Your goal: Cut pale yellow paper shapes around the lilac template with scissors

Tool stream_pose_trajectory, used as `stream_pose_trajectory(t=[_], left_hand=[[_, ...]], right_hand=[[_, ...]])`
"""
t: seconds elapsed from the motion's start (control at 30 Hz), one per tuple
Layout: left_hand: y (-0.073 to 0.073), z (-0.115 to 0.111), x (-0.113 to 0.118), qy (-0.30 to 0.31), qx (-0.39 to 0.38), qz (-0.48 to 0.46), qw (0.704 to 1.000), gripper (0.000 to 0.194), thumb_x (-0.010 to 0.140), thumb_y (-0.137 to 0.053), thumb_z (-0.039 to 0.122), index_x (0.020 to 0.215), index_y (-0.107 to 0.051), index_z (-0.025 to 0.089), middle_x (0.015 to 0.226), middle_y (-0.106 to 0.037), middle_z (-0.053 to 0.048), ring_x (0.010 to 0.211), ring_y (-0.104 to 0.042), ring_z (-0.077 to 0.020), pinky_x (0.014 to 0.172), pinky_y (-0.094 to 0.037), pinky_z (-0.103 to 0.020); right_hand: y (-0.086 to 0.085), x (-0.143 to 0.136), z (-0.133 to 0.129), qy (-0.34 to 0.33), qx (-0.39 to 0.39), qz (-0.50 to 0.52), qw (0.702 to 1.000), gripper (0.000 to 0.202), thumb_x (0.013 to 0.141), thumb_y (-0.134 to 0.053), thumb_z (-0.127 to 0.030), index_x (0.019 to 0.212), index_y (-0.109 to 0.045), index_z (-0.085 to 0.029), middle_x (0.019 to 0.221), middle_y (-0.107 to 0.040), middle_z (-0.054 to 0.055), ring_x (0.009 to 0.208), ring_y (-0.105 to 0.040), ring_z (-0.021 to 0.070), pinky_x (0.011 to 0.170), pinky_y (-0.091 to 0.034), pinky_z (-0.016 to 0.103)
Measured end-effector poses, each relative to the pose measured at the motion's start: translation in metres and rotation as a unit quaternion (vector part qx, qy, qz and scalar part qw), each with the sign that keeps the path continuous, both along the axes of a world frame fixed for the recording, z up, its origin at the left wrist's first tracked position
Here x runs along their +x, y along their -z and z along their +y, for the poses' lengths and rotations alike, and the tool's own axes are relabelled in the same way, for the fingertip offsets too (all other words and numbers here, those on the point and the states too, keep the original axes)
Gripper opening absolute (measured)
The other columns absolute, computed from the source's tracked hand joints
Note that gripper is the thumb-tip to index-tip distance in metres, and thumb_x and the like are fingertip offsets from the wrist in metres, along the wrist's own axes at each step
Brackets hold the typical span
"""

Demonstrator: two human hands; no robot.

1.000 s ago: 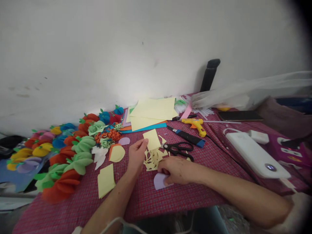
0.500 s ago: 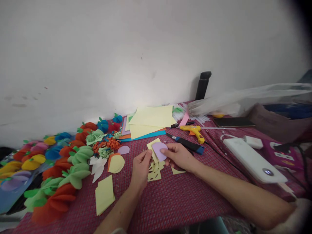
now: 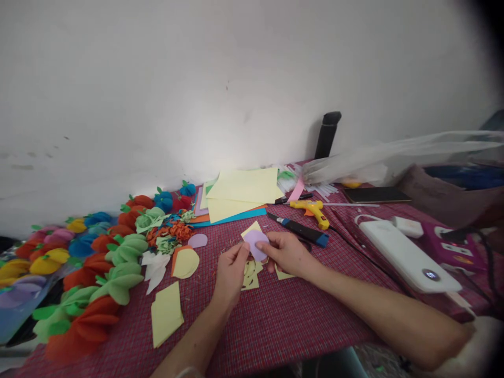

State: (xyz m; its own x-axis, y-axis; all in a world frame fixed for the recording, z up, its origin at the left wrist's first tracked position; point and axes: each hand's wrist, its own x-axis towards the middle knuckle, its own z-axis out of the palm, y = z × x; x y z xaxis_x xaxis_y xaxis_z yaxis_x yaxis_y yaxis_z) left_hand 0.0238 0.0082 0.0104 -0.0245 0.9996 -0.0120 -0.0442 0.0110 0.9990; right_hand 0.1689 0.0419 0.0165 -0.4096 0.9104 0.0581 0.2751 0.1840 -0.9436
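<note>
Between my two hands is a rounded purple paper cutout (image 3: 255,241), held up over the table. My right hand (image 3: 289,254) pinches its right side, thumb on top. My left hand (image 3: 231,268) has thumb and forefinger closed at its left edge. A pale yellow paper (image 3: 250,229) shows behind the cutout; whether it is held too I cannot tell. Under the hands lie yellow paper scraps with cut-out holes (image 3: 250,278). Left of them are a rounded yellow cutout (image 3: 186,263) over an orange one, another purple cutout (image 3: 198,240) and a stack of yellow rectangles (image 3: 167,315).
Several colourful paper pumpkins (image 3: 124,262) crowd the left side. Paper sheets (image 3: 242,189) are piled near the wall. To the right are a utility knife (image 3: 303,231), a yellow glue gun (image 3: 311,211) with its cord, a white power bank (image 3: 409,257) and a purple power strip (image 3: 452,249).
My left fingers have come against the purple cutout's left edge, and it sits slightly more upright. My right hand keeps its pinch. The view has shifted slightly.
</note>
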Motion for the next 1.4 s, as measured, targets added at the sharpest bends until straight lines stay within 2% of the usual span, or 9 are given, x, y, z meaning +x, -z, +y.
stream_pose_trajectory(t=[0.23,0.5,0.73,0.83,0.9,0.97,1.07,1.2,1.4], left_hand=[[-0.001,-0.001,0.002,0.008,-0.009,0.0,1.0,0.035,0.073,-0.052,0.044,0.082,-0.065,0.014,0.062,-0.061,-0.001,0.05,-0.05,-0.0103,0.048,-0.037,-0.02],[0.003,0.0,0.002,-0.008,-0.028,0.024,0.999,0.038,0.072,-0.052,0.047,0.082,-0.065,0.013,0.054,-0.057,0.0,0.043,-0.046,-0.0091,0.043,-0.035,-0.02],[0.003,-0.001,0.003,-0.051,-0.019,0.034,0.998,0.039,0.066,-0.058,0.049,0.074,-0.066,0.012,0.05,-0.054,0.001,0.042,-0.043,-0.0088,0.04,-0.029,-0.019],[0.004,-0.001,0.003,-0.049,-0.019,0.003,0.999,0.036,0.069,-0.056,0.046,0.077,-0.066,0.012,0.05,-0.054,0.002,0.041,-0.042,-0.0081,0.041,-0.028,-0.019],[0.004,0.0,0.002,-0.042,-0.012,-0.026,0.999,0.034,0.071,-0.055,0.043,0.08,-0.066,0.012,0.054,-0.056,0.001,0.044,-0.044,-0.0085,0.044,-0.03,-0.02],[0.003,0.001,0.002,-0.045,-0.002,-0.051,0.998,0.031,0.073,-0.055,0.04,0.083,-0.065,0.012,0.061,-0.06,-0.001,0.05,-0.048,-0.0098,0.049,-0.034,-0.02],[0.002,0.002,0.002,-0.051,0.001,-0.075,0.996,0.03,0.073,-0.055,0.037,0.086,-0.065,0.013,0.069,-0.063,-0.003,0.057,-0.052,-0.0112,0.054,-0.036,-0.021],[0.002,0.001,0.003,-0.037,-0.015,-0.095,0.995,0.031,0.073,-0.056,0.038,0.089,-0.065,0.013,0.068,-0.063,-0.003,0.054,-0.051,-0.0105,0.051,-0.035,-0.021],[0.001,-0.001,0.001,-0.03,-0.028,-0.084,0.996,0.031,0.072,-0.058,0.038,0.091,-0.064,0.015,0.064,-0.062,-0.001,0.047,-0.048,-0.0083,0.047,-0.034,-0.02]], right_hand=[[0.004,0.0,0.001,-0.001,0.001,-0.007,1.0,0.03,0.082,-0.044,-0.042,0.071,-0.054,-0.016,0.042,-0.055,-0.003,0.031,-0.046,0.0077,0.03,-0.031,0.015],[0.009,0.0,0.003,-0.001,0.013,-0.014,1.0,0.029,0.082,-0.043,-0.041,0.071,-0.054,-0.016,0.045,-0.055,-0.002,0.035,-0.053,0.0101,0.031,-0.032,0.016],[0.015,-0.002,0.003,-0.004,0.018,-0.026,1.0,0.029,0.083,-0.04,-0.04,0.072,-0.053,-0.016,0.053,-0.058,-0.002,0.04,-0.056,0.0105,0.035,-0.035,0.017],[0.008,0.001,0.004,0.018,0.083,-0.06,0.995,0.03,0.08,-0.045,-0.04,0.065,-0.055,-0.016,0.053,-0.055,-0.002,0.043,-0.052,0.01,0.039,-0.033,0.018],[0.001,0.005,0.005,0.062,0.144,-0.075,0.985,0.029,0.075,-0.052,-0.042,0.064,-0.056,-0.016,0.056,-0.055,-0.002,0.051,-0.051,0.0109,0.046,-0.035,0.02],[-0.004,0.007,0.007,0.112,0.162,-0.052,0.979,0.027,0.071,-0.058,-0.043,0.076,-0.059,-0.016,0.068,-0.059,0.0,0.061,-0.052,0.0123,0.054,-0.038,0.022],[-0.006,0.007,0.011,0.081,0.064,0.043,0.994,0.037,0.067,-0.062,-0.042,0.092,-0.056,-0.015,0.082,-0.061,0.003,0.069,-0.054,0.0129,0.06,-0.041,0.023],[0.0,0.003,0.012,-0.048,-0.091,0.128,0.987,0.036,0.067,-0.063,-0.042,0.085,-0.061,-0.011,0.074,-0.063,0.003,0.065,-0.056,0.0128,0.061,-0.043,0.024],[0.004,0.004,0.011,-0.043,-0.112,0.143,0.982,0.033,0.065,-0.065,-0.041,0.079,-0.065,-0.011,0.072,-0.066,0.003,0.063,-0.057,0.0133,0.061,-0.043,0.025]])
